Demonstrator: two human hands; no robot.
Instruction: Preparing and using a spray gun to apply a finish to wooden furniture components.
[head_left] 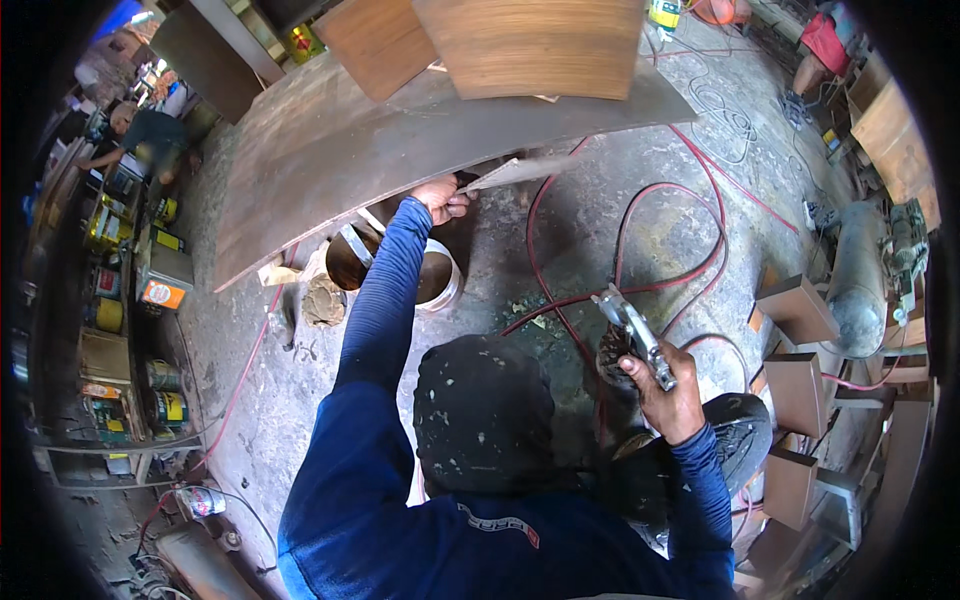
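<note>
My left hand (440, 199), its arm stretched forward in a blue sleeve, is closed at the near edge of a large dark wood panel (340, 165). A thin, pale flat piece (520, 172) runs right from its curled fingers and seems held in them. Below that hand stand two open cans: a white-sided can (455, 292) and a can (318, 262) with a flat light strip (357, 245) across its mouth. At the right, my right hand (672, 400) is wrapped round a silver spray gun (635, 335), pointing forward and left, with a dark cup beneath it.
Two smaller wood panels (535, 45) lie on the large one. A red hose (625, 225) loops over the concrete floor. Shelves with cans and tins (110, 315) line the left; another person (155, 135) bends there. Brown boards (797, 395) and a grey tank (858, 280) stand right.
</note>
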